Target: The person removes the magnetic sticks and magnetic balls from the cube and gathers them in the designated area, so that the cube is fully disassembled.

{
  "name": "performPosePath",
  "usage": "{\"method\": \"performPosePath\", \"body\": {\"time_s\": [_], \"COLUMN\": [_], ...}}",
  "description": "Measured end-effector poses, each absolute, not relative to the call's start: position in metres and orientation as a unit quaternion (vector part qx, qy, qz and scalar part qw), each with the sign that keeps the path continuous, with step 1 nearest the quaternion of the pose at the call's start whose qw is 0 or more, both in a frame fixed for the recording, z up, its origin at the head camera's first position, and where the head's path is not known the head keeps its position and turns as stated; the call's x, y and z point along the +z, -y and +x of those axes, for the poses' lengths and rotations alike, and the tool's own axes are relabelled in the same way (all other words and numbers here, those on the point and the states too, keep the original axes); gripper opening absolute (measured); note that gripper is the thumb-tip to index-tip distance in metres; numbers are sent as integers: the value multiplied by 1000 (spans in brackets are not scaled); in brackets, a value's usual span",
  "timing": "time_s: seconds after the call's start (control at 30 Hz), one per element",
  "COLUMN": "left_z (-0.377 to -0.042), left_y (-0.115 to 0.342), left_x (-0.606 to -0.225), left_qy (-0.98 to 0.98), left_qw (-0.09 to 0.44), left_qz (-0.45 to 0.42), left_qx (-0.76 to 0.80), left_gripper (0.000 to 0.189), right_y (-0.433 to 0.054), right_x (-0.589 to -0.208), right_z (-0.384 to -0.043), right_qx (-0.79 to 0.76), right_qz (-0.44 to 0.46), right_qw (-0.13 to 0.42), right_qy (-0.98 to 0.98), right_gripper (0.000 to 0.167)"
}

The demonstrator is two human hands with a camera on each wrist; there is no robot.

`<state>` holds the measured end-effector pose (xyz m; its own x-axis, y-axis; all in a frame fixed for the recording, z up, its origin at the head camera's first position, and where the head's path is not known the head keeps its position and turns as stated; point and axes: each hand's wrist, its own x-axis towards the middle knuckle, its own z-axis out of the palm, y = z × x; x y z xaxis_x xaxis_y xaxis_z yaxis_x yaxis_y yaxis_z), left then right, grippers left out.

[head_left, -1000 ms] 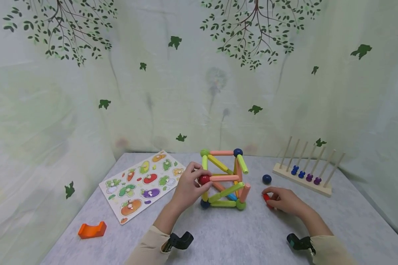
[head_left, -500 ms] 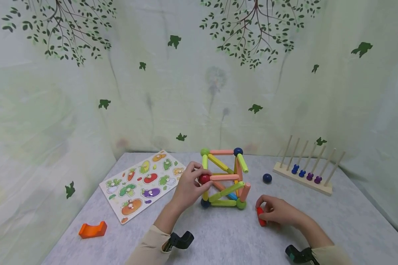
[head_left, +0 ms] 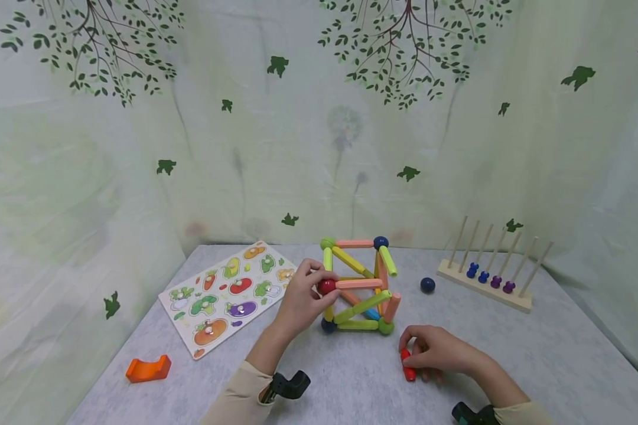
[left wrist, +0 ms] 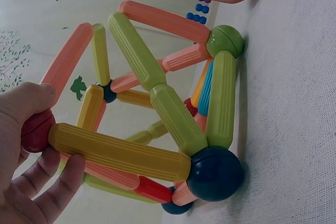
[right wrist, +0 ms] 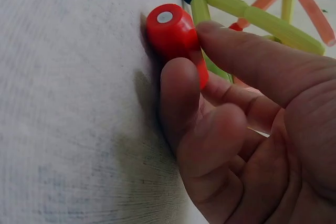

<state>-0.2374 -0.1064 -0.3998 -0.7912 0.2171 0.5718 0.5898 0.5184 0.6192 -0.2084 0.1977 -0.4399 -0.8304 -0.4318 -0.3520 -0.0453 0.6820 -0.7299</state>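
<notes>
Red rod (right wrist: 174,34), partly hidden by pinching right hand (head_left: 440,349); red ball (head_left: 326,287) likewise by left hand (head_left: 300,300)

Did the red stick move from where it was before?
Yes. Against the loose dark blue ball, the red stick in the right hand has moved left and nearer the head view's bottom.

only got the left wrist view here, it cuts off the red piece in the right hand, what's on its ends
Observer: One end of the red piece has a pale round disc at its centre.
Operator: any loose ball about
Observer: Yes, a dark blue ball lies on the table beyond the right hand.
Operator: anything over on the left
Observer: An orange curved piece lies there, apart from the vegetable board.
</notes>
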Motion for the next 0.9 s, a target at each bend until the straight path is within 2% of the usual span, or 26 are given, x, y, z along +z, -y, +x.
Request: {"method": "performPosePath", "body": {"time_s": [0.17, 0.3, 0.4, 0.53, 0.67, 0.9], "left_z": [-237, -238, -238, -238, -238, -238], "left_y": [106, 106, 106, 106, 107, 106], "left_x": [-399, -399, -400, -400, -400, -400], "left_qy": [845, 846, 847, 846, 845, 843], "left_qw": [214, 211, 212, 215, 219, 223], "left_qz": [-236, -235, -235, -237, -238, -243], "left_qx": [-429, -430, -428, -426, -426, -425], "left_gripper": [19, 19, 19, 19, 19, 19], "right_y": [-199, -203, -207, -210, -209, -193], "right_x": [-439, -431, -419, -401, -388, -384], "right_z": [-211, -215, -222, -236, -254, -284], "right_qx": [-356, -343, -347, -348, -374, -373], "right_qz": [-152, -154, -146, -149, -141, -163], "right_qw": [243, 206, 154, 52, -24, -53], "right_qy": [-889, -903, -913, -924, -916, -912], "right_gripper": [24, 21, 19, 19, 30, 63]}}
